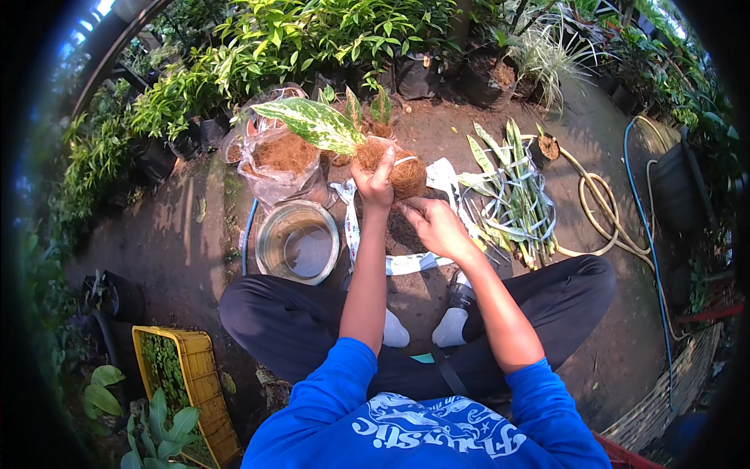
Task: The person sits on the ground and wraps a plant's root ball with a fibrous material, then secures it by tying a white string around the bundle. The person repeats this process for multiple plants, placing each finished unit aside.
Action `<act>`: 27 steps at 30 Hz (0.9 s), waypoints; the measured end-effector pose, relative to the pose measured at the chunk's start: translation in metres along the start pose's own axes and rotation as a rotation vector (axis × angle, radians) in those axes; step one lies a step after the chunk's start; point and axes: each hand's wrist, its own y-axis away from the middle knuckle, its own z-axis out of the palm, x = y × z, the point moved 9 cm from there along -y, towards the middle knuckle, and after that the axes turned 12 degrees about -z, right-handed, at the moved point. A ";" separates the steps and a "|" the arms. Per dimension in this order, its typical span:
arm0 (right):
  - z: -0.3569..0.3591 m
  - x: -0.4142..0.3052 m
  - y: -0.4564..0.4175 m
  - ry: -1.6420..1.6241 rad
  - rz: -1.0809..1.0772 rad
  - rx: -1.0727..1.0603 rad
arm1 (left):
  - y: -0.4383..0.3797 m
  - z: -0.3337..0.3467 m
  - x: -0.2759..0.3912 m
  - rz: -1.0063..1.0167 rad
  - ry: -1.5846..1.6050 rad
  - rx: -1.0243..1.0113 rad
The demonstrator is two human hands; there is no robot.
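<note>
My left hand [375,183] grips a ball of brown coconut fibre [409,177] in front of me, its thumb lying along the side. A pale tie [405,159] runs around the ball. From its far-left end sticks out a variegated green-and-cream leaf [313,124]. Bent fingers of my right hand [436,225] come together at the near edge of the ball; whether they pinch something thin there is too small to see. Beneath both hands lies an open white printed sack [413,264] with dark soil [403,231] in it.
Left of the sack stand a bucket of water [299,240] and a plastic bag of coconut fibre [284,155]. On the right lie tied snake-plant cuttings [515,199] and a coiled hose [603,205]. Bagged plants [419,76] line the back; a yellow crate [196,381] sits at lower left.
</note>
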 end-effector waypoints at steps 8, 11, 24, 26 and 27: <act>0.001 0.038 0.006 0.532 0.021 0.116 | -0.014 -0.024 -0.049 -0.587 0.667 -0.003; -0.025 0.058 0.012 0.629 0.104 0.249 | -0.010 -0.015 -0.056 -0.691 0.722 -0.094; -0.083 0.037 0.022 0.517 0.041 0.553 | -0.017 -0.024 -0.002 -0.211 0.461 -0.304; -0.091 0.028 0.022 0.520 0.041 0.567 | -0.017 -0.021 0.005 -0.178 0.474 -0.324; -0.094 0.026 0.023 0.525 0.044 0.574 | -0.016 -0.019 0.007 -0.164 0.484 -0.334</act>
